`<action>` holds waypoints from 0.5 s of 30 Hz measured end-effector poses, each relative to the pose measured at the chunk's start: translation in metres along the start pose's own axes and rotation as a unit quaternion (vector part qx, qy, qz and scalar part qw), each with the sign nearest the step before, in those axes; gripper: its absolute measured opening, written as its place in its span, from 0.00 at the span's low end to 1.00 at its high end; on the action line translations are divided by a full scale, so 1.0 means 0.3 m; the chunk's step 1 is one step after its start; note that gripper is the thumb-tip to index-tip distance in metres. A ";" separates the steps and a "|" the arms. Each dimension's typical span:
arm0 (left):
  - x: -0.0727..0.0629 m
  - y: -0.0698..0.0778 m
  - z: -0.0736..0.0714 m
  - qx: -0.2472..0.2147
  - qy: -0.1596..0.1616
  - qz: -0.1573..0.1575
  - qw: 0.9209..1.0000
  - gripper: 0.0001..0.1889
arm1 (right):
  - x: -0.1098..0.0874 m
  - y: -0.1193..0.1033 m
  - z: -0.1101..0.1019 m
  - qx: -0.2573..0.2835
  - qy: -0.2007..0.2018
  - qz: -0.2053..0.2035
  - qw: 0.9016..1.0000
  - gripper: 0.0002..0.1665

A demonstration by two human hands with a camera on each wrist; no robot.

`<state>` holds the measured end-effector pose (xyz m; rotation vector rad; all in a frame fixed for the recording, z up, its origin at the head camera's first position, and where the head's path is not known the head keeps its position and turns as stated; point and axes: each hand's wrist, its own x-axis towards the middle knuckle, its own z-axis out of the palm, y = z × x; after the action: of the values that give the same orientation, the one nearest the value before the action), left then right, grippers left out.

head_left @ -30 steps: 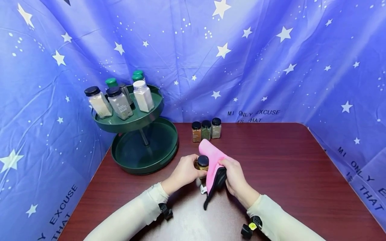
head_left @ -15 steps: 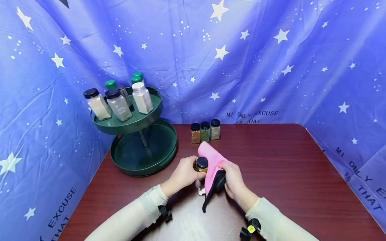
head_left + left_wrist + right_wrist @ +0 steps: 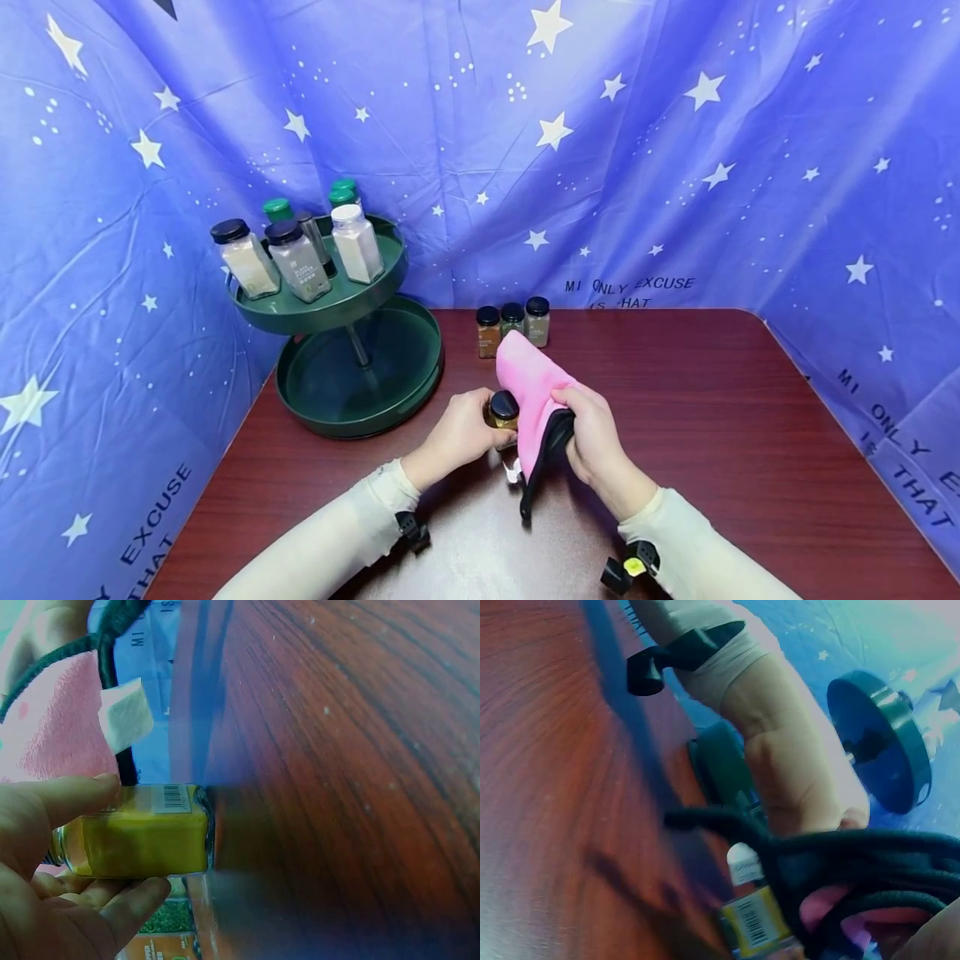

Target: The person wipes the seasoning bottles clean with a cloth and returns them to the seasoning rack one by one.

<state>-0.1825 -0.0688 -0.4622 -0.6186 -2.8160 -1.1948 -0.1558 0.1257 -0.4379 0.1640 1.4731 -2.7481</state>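
My left hand (image 3: 459, 429) grips a small square spice jar (image 3: 146, 840) by its sides, thumb on one face and fingers on the opposite one. Yellow powder fills the jar, which has a black lid and a barcode label. In my right hand (image 3: 597, 433) is a pink cloth (image 3: 531, 379) with black edging and a white tag (image 3: 126, 714), pinched between thumb and fingers. The cloth lies along the jar's right side in the head view and hides part of it. The right wrist view shows the black edging (image 3: 855, 847) beside the jar's barcode label (image 3: 754, 922).
Behind the cloth stand three black-lidded spice jars (image 3: 488, 337), partly covered by it. A two-tier dark green turntable rack (image 3: 360, 421) stands at the left, with several seasoning bottles (image 3: 303, 267) on its upper tier. A starry blue curtain (image 3: 480, 125) surrounds the table (image 3: 712, 417).
My right hand and the cloth have shifted up and slightly right along the jar; the cloth's top now overlaps the jars behind. My left hand still holds the jar in nearly the same place.
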 end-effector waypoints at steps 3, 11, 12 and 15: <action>0.003 0.009 -0.003 -0.002 0.002 -0.005 1.000 0.18 | 0.018 0.033 -0.020 -0.021 0.020 0.009 1.000 0.14; 0.000 0.003 0.008 0.003 0.004 -0.011 1.000 0.20 | 0.026 0.098 -0.056 -0.094 0.048 0.036 0.994 0.10; 0.000 0.000 0.011 0.003 0.006 -0.009 1.000 0.20 | 0.021 0.085 -0.047 -0.085 0.047 0.032 0.995 0.11; 0.002 -0.005 0.013 0.002 0.009 -0.004 1.000 0.20 | 0.008 0.033 -0.015 -0.045 0.034 0.016 0.998 0.14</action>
<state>-0.1831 -0.0669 -0.4660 -0.5952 -2.8080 -1.1886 -0.1571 0.1240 -0.4487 0.2787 1.5927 -2.6690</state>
